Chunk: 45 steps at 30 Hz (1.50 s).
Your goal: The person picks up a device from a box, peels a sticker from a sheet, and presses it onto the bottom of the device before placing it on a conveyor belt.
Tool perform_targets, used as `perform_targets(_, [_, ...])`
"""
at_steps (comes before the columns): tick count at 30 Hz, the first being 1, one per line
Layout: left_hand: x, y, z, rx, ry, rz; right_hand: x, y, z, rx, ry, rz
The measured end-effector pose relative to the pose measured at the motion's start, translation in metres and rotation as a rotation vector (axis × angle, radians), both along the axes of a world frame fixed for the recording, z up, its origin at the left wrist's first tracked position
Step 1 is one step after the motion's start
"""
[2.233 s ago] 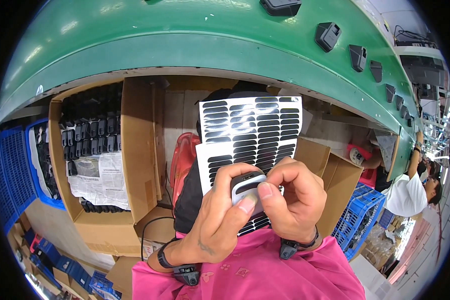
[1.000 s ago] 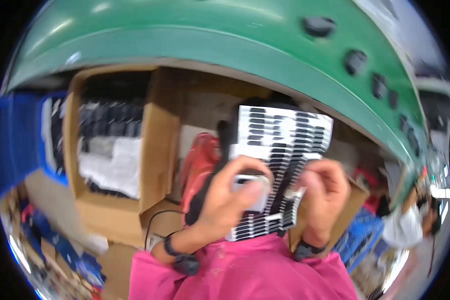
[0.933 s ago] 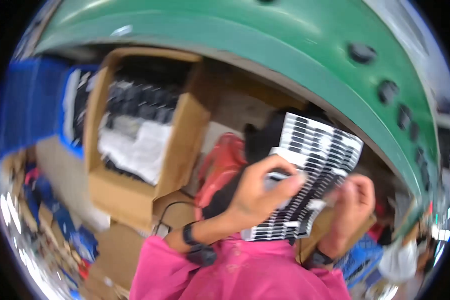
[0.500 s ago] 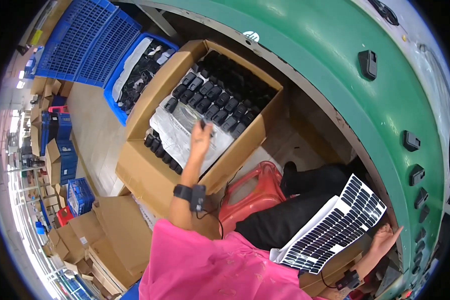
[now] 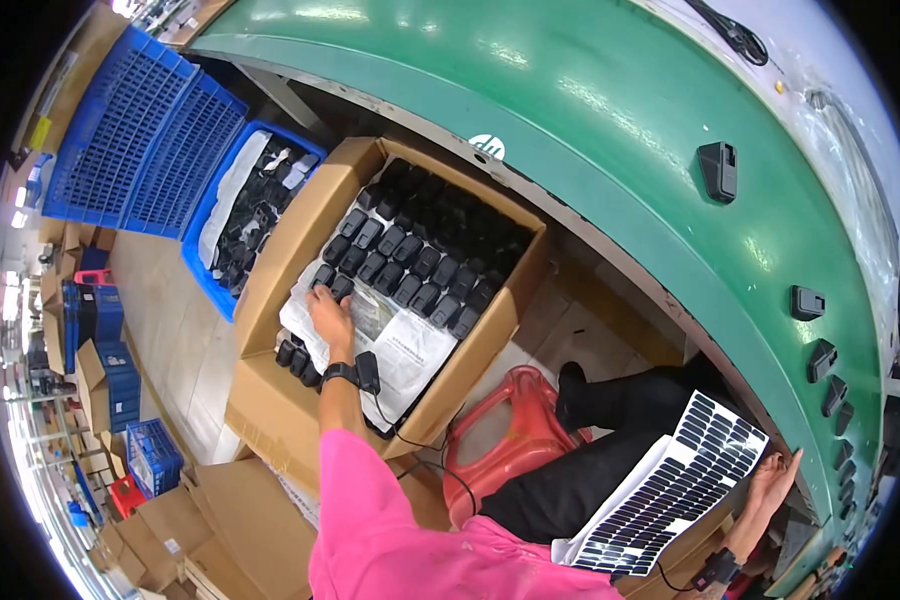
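Fingers of the left hand (image 5: 328, 312) curl down onto a small black part (image 5: 341, 287) in the cardboard box (image 5: 280, 262); whether it is pinched cannot be told. Right hand (image 5: 773, 483), spread open, steadies the sticker sheet (image 5: 670, 485) on the lap. Judged step: picking a part, which calls for a clean lift from its row. Beyond, a blue crate (image 5: 216, 270) holds more black parts; single ones sit on the green conveyor (image 5: 610, 150)
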<state>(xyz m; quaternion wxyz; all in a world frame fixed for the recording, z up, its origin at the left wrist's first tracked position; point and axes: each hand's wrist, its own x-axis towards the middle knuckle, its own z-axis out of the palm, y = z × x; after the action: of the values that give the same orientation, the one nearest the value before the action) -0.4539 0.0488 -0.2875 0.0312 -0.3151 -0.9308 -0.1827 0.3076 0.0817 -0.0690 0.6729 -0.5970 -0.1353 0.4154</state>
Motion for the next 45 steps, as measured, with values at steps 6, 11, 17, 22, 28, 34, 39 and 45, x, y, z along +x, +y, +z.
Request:
perform_targets(6, [-0.021,-0.007,0.003,0.033,-0.027,-0.007,0.005,0.004,-0.005,-0.026,0.021,-0.02])
perform_targets(11, [-0.02,0.004,0.005,-0.179,0.058,-0.182,0.023,-0.019,0.001,0.064,0.045,0.002])
perform_targets(17, [0.105,0.021,0.13,0.372,-0.196,-0.408,-0.038,-0.003,0.012,-0.138,0.066,-0.007])
perform_targets(22, [0.319,0.175,0.279,0.67,0.009,-1.198,-0.032,-0.018,0.031,-0.29,-0.066,-0.037])
perform_targets(28, [0.367,0.308,0.286,-0.098,0.212,-1.032,-0.104,-0.06,0.042,-0.179,-0.802,0.303])
perform_targets(34, [0.364,0.271,0.304,0.182,-0.245,-1.363,-0.129,-0.068,0.046,-0.11,-1.11,0.271])
perform_targets(39, [0.424,0.093,0.313,0.14,-1.385,-1.398,-0.121,-0.04,0.046,-0.038,-1.277,0.232])
perform_targets(45, [0.457,0.011,0.239,-0.083,-1.835,-1.2,-0.137,-0.012,0.039,-0.284,-1.321,0.416])
